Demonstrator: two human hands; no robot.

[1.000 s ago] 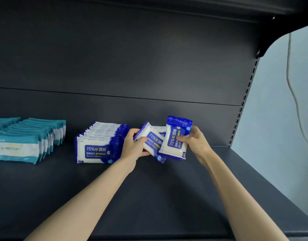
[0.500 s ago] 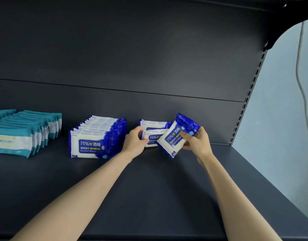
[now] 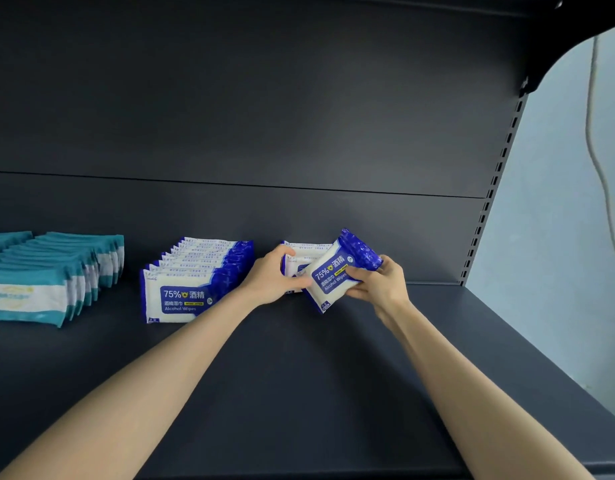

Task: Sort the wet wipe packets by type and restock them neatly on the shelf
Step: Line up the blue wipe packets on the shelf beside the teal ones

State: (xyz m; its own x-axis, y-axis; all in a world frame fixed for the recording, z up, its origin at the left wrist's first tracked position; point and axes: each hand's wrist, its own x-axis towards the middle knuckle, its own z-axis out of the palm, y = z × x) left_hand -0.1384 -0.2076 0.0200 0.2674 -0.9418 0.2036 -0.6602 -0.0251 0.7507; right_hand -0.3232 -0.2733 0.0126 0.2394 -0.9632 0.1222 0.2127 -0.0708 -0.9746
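Dark shelf (image 3: 299,393). Right hand (image 3: 379,289) pinches one blue alcohol wipe packet (image 3: 337,271), thumb on the printed face, fingers behind. Packet tilted; whether its lower corner touches the shelf, cannot tell. Left hand (image 3: 271,278) curls round a short stack (image 3: 299,254) of the same blue packets, standing on edge near the shelf's back edge, right of middle. The held packet overlaps the stack's front. Longer blue row (image 3: 195,282) stands just left of the left hand. Teal packets (image 3: 49,278) stand in rows at the shelf's left edge, apart from the blue.

Tilted blue alcohol-wipe packet (image 3: 337,271) before short row (image 3: 301,253); full rows (image 3: 195,282) leftward
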